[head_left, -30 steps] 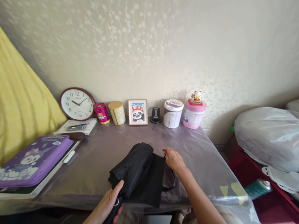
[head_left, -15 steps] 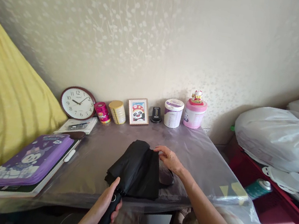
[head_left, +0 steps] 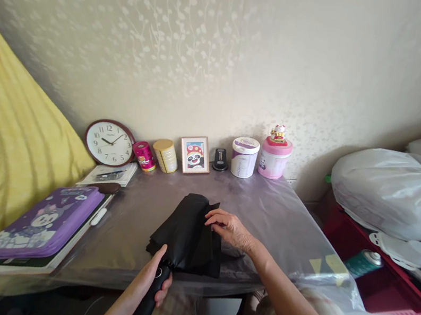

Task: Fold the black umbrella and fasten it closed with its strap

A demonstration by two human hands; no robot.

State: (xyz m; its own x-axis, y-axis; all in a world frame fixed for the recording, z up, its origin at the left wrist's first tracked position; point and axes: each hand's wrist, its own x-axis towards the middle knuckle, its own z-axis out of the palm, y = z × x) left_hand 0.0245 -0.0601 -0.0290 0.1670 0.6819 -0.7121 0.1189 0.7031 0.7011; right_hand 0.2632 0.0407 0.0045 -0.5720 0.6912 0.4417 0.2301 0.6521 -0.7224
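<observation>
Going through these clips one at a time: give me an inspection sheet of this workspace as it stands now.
Surface: table under a shiny clear cover, creased at the right corner.
Items in hand: black umbrella, canopy folded but loose, over the table's near edge.
Clutter: clock, pink can, picture frame and tubs along the wall; purple case on books at left.
Hands: left hand grips the umbrella's handle; right hand has its fingers at the canopy folds, grip unclear.
Cables: thin pale line below the table, possibly a cable; black cord at the handle's end, probably a strap.
Surroundings: patterned wall, yellow cloth left, white bag over a red bin right.
</observation>
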